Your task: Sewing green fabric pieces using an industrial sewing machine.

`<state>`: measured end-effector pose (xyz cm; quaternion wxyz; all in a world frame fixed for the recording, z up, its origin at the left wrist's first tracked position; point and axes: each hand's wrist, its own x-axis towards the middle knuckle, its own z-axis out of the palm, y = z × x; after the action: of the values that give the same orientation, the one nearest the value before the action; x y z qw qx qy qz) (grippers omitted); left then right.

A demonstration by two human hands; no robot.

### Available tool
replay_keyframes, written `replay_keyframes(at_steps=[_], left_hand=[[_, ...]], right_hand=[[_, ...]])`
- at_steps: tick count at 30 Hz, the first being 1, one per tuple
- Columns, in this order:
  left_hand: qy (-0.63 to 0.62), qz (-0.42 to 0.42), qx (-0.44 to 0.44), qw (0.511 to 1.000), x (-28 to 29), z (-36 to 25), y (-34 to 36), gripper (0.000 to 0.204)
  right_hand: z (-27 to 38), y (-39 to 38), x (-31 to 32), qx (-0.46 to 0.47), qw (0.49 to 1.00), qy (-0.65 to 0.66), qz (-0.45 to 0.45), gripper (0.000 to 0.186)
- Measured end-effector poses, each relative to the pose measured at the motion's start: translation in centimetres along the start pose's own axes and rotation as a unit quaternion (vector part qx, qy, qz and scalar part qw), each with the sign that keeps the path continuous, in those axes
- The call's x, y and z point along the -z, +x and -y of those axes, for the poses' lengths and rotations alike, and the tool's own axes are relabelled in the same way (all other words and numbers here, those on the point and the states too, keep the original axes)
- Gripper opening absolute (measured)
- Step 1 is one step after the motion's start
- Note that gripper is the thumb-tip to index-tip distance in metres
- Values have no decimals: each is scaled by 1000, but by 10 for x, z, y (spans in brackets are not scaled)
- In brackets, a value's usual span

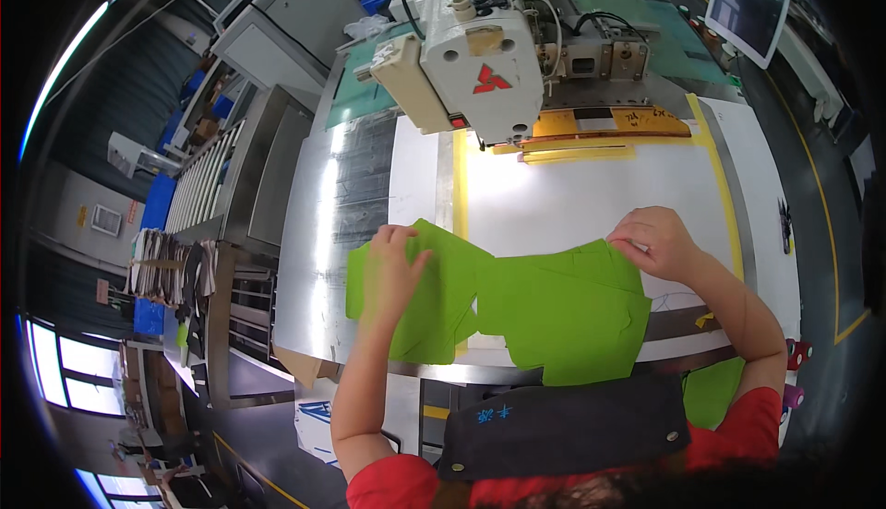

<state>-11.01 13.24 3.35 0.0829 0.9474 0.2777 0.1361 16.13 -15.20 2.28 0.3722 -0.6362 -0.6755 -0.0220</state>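
Green sheets (563,311) before sewing machine (489,66); right hand (653,239) pinches corner; left hand (392,269): grip unclear.

A red three-pointed emblem (492,79) is marking the white metal machine head (469,68); blue handwritten characters (494,413) are showing on the black fabric panel (577,428), dark handwriting (641,120) on the yellow-orange flat strip (554,124).
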Motion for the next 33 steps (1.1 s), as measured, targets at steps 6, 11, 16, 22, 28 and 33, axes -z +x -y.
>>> replay_keyframes(at_steps=[6,11,16,22,28,33], left_hand=[[-125,106,188,968,15,52,-10,35],[-28,104,150,983,23,40,-11,31],[88,-97,-42,991,13,46,-18,23],[-106,-28,13,994,33,22,1,18],[-270,141,150,941,9,37,70,23],[-287,77,122,947,-24,16,115,30]], right_hand=[[-8,38,-43,42,996,55,61,8],[-12,55,-60,115,990,37,76,8],[-13,78,-74,132,983,6,124,10],[4,129,-108,327,934,-140,10,29],[-17,133,-148,316,931,-158,90,26],[-54,115,-132,210,965,-149,44,12]])
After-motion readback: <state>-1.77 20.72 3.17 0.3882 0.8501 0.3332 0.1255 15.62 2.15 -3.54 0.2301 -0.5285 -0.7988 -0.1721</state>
